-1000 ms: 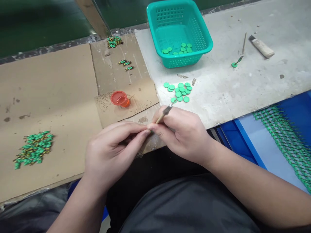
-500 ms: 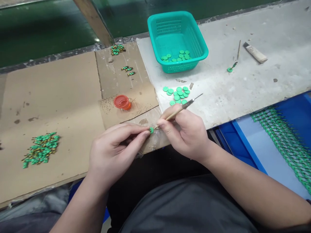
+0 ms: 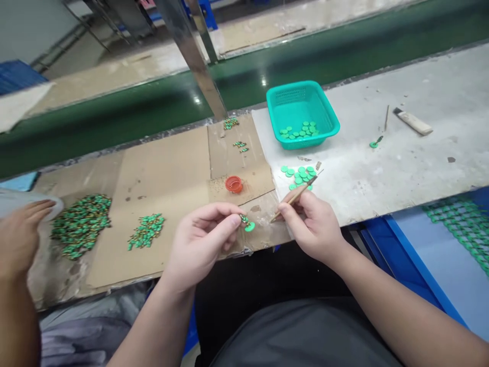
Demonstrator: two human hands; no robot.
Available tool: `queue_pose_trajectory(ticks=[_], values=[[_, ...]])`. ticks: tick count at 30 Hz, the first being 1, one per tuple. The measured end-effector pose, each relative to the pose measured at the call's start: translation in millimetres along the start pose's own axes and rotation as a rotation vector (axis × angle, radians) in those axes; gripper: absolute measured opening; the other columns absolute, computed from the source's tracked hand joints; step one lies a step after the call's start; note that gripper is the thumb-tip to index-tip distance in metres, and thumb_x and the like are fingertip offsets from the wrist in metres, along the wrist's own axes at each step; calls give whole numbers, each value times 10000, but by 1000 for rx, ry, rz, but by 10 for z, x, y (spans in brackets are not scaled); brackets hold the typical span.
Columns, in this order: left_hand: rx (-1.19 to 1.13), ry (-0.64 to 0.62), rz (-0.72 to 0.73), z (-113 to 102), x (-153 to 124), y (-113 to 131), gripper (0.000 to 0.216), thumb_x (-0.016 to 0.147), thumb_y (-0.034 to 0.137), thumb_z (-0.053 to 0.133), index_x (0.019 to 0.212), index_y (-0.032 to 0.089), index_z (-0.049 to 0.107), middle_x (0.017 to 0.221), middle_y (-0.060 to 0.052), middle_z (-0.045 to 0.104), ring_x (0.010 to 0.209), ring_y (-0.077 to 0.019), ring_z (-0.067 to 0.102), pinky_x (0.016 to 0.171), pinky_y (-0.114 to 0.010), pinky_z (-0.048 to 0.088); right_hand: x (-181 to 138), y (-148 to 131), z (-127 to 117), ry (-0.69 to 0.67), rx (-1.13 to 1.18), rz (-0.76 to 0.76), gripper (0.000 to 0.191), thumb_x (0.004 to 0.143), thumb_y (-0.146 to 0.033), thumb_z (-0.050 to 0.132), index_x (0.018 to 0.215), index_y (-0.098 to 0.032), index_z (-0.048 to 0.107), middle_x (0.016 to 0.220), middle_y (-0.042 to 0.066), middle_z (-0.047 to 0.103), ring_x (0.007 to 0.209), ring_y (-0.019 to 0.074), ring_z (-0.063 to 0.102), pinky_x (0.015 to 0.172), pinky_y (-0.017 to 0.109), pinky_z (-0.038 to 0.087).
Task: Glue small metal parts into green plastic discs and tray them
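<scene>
My left hand [image 3: 202, 244] pinches a small green disc [image 3: 249, 227] with a dark-and-gold component [image 3: 243, 218] at its fingertips. My right hand [image 3: 311, 225] grips a thin wooden-handled tool [image 3: 296, 197], whose metal tip points over a loose pile of green discs [image 3: 300, 177]. The hands are apart, and neither touches the pile. Beyond it stands a teal plastic basket [image 3: 290, 133] holding more green discs. An orange cup [image 3: 234, 184] sits on the cardboard sheet [image 3: 164, 178], left of my right hand.
A co-worker's hand [image 3: 23, 224] at far left rests beside a large heap of green components [image 3: 81, 225]. A smaller heap [image 3: 146, 231] lies nearby. On the bench at right are a paste tube [image 3: 413, 122] and a thin stick [image 3: 386, 118]. Strung green parts [image 3: 464, 229] lie in a blue tray.
My view has tilted upward, showing more of the far bench and a co-worker's hand. My hands have moved apart, and the tool no longer meets the green disc, which now shows a component.
</scene>
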State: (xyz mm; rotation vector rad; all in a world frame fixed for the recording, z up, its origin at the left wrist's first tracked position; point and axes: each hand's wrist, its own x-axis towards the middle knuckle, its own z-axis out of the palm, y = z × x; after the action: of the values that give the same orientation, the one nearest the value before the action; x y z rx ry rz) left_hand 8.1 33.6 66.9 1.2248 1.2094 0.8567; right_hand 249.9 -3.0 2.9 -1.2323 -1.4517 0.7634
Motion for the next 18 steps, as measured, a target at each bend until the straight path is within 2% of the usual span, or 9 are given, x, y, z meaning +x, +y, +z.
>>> queue_pose_trajectory(ticks=[3,8,15,18], values=[[-60,-53,-28,-22,-60,141,410,797,540,1032,875,184,844,536,40,548,467,-74,458,450,-176,402,-18,2,9,-18,3,-5,208,1152,-362,680,968,-265,663,905,21,790,778,202,777,750,358,632],[-123,-123,-78,-6,-116,309,526,765,639,1030,839,171,800,602,14,590,463,-44,354,432,-180,317,-22,-18,7,-29,37,-21,205,1152,-335,670,958,-267,663,882,17,775,763,202,769,727,338,614],[-58,-96,-76,23,-102,400,589,752,706,1012,854,168,795,612,20,554,501,-55,345,459,-197,322,0,-16,50,-49,129,-27,214,1148,-325,671,943,-262,674,870,28,782,774,212,779,736,329,610],[-14,-94,-21,80,-62,442,575,766,704,1018,863,175,815,634,1,605,513,-65,377,469,-196,333,-51,-43,5,-10,140,-36,207,1150,-336,648,961,-259,678,881,40,793,783,214,791,750,326,625]])
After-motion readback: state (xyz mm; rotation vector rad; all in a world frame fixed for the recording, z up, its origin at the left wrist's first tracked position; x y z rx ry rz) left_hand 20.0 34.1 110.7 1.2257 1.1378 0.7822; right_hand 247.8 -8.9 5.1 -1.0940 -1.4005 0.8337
